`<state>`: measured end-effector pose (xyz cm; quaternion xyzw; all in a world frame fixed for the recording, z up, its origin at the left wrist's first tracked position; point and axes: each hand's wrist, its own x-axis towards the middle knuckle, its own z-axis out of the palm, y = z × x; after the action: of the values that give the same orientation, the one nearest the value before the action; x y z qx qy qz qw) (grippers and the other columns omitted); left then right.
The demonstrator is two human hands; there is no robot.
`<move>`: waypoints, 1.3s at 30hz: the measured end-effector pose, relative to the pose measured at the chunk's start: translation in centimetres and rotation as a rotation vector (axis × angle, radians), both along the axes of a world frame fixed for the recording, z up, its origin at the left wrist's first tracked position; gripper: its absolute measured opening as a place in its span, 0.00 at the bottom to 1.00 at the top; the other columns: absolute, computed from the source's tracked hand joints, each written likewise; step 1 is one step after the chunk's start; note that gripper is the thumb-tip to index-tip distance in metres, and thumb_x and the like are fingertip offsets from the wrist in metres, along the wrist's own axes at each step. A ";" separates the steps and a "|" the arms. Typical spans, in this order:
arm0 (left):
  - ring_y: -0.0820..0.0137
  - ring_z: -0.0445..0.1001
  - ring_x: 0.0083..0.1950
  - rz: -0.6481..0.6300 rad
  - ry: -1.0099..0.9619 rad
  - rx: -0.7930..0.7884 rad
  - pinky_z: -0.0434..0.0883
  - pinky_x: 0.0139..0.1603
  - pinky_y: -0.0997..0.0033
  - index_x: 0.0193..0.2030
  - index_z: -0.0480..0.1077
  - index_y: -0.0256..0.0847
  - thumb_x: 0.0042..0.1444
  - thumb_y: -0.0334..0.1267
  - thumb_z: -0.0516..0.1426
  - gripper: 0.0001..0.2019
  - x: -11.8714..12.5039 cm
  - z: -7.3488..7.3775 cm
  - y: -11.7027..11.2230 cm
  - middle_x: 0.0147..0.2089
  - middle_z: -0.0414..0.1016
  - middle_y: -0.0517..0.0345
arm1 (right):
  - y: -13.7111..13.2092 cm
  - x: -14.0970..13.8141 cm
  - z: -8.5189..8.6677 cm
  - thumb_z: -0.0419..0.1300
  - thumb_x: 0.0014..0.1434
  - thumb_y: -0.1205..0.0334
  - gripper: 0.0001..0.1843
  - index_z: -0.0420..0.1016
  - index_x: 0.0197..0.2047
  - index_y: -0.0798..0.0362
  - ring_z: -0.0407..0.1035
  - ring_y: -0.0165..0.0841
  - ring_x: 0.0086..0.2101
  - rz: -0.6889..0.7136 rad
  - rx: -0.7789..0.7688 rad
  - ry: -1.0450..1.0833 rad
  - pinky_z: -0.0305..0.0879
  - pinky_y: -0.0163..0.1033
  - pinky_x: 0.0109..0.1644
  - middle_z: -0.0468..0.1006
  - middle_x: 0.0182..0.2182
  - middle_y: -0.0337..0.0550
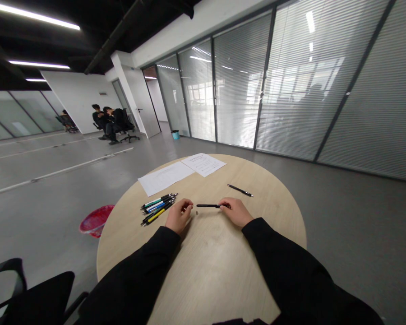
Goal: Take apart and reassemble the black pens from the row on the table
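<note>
Head view: forward and down across a round wooden table (219, 275), both black sleeves (131, 275) reaching in from the near edge.
Right hand (236, 212): fingers closed on the rear half of a black pen (208, 206), holding it.
Left hand (178, 215): fingers curled in at the pen's tip, touching it or just beside it (too small to tell which).
Pen axis: roughly level, running crosswise between the hands, above the table's middle; the tip points at the left hand, and the right hand is the nearer, being on the barrel.
Near left hand: a small crumb-like bit (196, 212) on the table under the tip (kind unclear); a bunch of pens with coloured grips (158, 209) toward the left edge.
Far side: a second black pen (240, 190) lying on its own, right of centre; two sheets of paper (164, 178) at the far edge.
Rest: a red plastic bin (96, 220) on the floor off the left edge; two seated people (108, 122) far back.
</note>
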<state>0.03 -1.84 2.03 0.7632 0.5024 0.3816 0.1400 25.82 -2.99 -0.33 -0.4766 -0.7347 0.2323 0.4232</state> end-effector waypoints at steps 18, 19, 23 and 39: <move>0.69 0.70 0.31 -0.048 -0.088 -0.085 0.66 0.34 0.70 0.34 0.71 0.39 0.57 0.41 0.54 0.08 0.2 0.2 -0.1 0.30 0.75 0.58 | 0.1 -0.1 0.0 0.59 0.57 0.68 0.07 0.80 0.36 0.52 0.71 0.33 0.33 0.016 -0.004 0.008 0.62 0.36 0.38 0.80 0.32 0.41; 0.69 0.71 0.31 -0.048 -0.112 -0.098 0.66 0.35 0.70 0.34 0.71 0.39 0.57 0.41 0.54 0.09 0.2 0.1 -0.1 0.30 0.75 0.58 | 0.1 -0.1 -0.1 0.59 0.57 0.68 0.07 0.80 0.36 0.52 0.71 0.33 0.33 0.018 -0.004 0.010 0.62 0.36 0.38 0.81 0.32 0.41; 0.68 0.73 0.31 -0.069 -0.217 -0.160 0.68 0.35 0.69 0.34 0.71 0.38 0.56 0.43 0.56 0.09 0.2 -0.1 0.0 0.29 0.76 0.57 | 0.1 -0.1 -0.3 0.59 0.57 0.67 0.07 0.80 0.36 0.52 0.71 0.32 0.33 0.025 -0.004 0.024 0.62 0.35 0.39 0.81 0.33 0.41; 0.69 0.75 0.35 -0.177 -0.363 -0.223 0.71 0.40 0.67 0.40 0.69 0.38 0.54 0.43 0.60 0.11 0.4 -0.9 0.3 0.33 0.74 0.56 | 0.0 -0.3 -0.1 0.59 0.58 0.66 0.08 0.80 0.36 0.51 0.71 0.32 0.32 0.031 -0.025 0.043 0.62 0.36 0.38 0.81 0.32 0.41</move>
<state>0.44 -1.55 1.11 0.7028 0.4392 0.4410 0.3445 25.56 -2.95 -0.47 -0.4653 -0.7298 0.2583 0.4292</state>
